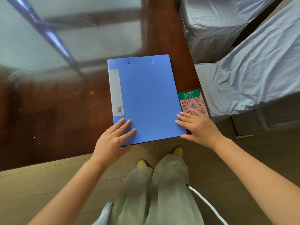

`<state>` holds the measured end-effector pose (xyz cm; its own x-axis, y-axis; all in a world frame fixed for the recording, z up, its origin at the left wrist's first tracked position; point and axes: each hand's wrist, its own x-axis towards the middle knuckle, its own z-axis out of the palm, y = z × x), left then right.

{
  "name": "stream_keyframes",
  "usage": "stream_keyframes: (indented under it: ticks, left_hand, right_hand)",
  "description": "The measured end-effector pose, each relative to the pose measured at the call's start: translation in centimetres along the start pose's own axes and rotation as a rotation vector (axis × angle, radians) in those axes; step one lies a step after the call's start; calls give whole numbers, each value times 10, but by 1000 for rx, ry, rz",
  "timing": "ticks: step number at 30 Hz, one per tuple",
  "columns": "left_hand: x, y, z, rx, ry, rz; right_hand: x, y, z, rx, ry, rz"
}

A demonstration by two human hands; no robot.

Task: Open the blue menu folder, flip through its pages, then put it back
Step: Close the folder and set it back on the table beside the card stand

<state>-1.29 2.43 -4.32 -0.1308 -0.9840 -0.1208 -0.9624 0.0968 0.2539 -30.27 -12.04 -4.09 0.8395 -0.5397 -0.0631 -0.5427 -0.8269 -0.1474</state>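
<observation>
While the folder (146,98) lay closed and flat on the glossy brown table (56,111), its near edge reached the table's front rim, right in front of me. It was blue, with a pale label strip along its left side and two small rivets near the far edge. I had my left hand (112,140) spread on the near left corner, fingers flat on the cover and thumb curled under the front edge. My right hand (199,127) was opened wide at the near right corner, fingertips just on the cover, thumb along the front edge. Neither hand gripped anything. Just beside the folder's right edge sat a pink card (193,103) with a green band and a QR code, partly under my right fingers. Grey-covered chairs (243,70) stood to the right.
</observation>
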Motion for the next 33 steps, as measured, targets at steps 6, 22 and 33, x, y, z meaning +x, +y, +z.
stream_keyframes:
  ticks: [6,22,33]
  left_hand:
    - [0,-1,3,9,6,13]
    - [1,-7,1,15,6,37]
    - [-1,-4,4,0,8,10]
  right_hand:
    - [-1,0,2,8,21,12]
    - [6,-1,-7,-28,-23,9]
    - [-9,-1,-12,245,197,363]
